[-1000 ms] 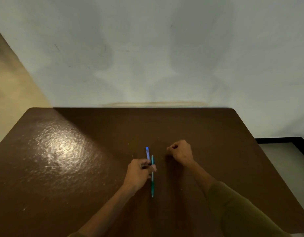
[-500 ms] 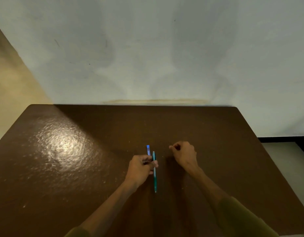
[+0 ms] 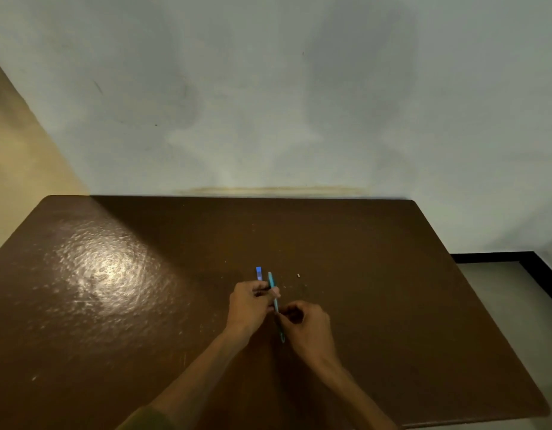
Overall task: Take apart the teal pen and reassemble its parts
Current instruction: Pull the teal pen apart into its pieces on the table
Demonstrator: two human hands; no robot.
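The teal pen (image 3: 275,301) lies lengthwise, pointing away from me, near the middle of the brown table (image 3: 392,274). My left hand (image 3: 251,301) pinches its upper part between thumb and fingers. My right hand (image 3: 309,328) has its fingers closed around the pen's lower part, hiding some of the barrel. A short blue piece (image 3: 259,273) sticks out just past my left fingers, beside the pen's far end. A tiny white bit (image 3: 298,275) rests on the table to the right of the pen.
The table's far edge meets a pale wall (image 3: 268,103). The right edge of the table drops to a light floor (image 3: 516,305) with a dark skirting line. A bright glare patch covers the table's left half.
My right hand has come back from the table beyond the pen and closed on the pen's lower part. A tiny white bit now shows where that hand was. My left hand keeps its hold.
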